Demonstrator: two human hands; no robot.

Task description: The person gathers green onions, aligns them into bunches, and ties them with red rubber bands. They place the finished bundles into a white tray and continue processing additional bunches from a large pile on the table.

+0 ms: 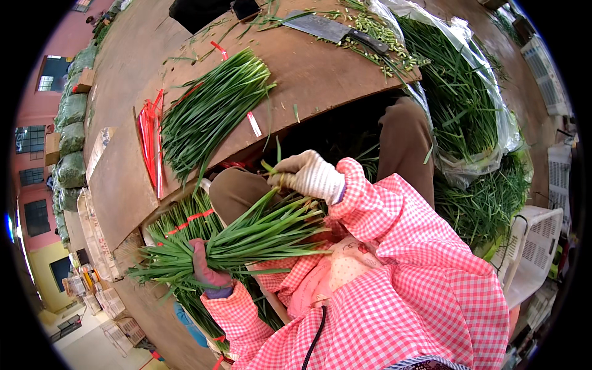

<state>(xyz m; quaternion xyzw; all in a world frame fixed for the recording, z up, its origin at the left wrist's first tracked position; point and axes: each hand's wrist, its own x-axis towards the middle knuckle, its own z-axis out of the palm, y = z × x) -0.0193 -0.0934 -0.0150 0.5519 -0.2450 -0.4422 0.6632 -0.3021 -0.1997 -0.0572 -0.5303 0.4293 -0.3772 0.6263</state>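
Note:
My left hand point(206, 268), in a pink glove, grips a thick bundle of long green chives point(246, 237) around its middle, held across my lap. My right hand point(305, 174), in a white knit glove, is closed on the pale stem ends of the same bundle, close to my knee point(237, 191). Both arms wear pink checked sleeves. Another loose bundle of chives point(209, 111) lies on the brown board point(320, 68) ahead of me.
Red tie strips point(150, 145) lie left of the loose bundle. A cleaver point(336, 29) rests at the board's far edge among cut scraps. A clear bag of chives point(459, 92) stands right, a white crate point(533, 246) below it. Tied bunches point(182, 225) fill a box at left.

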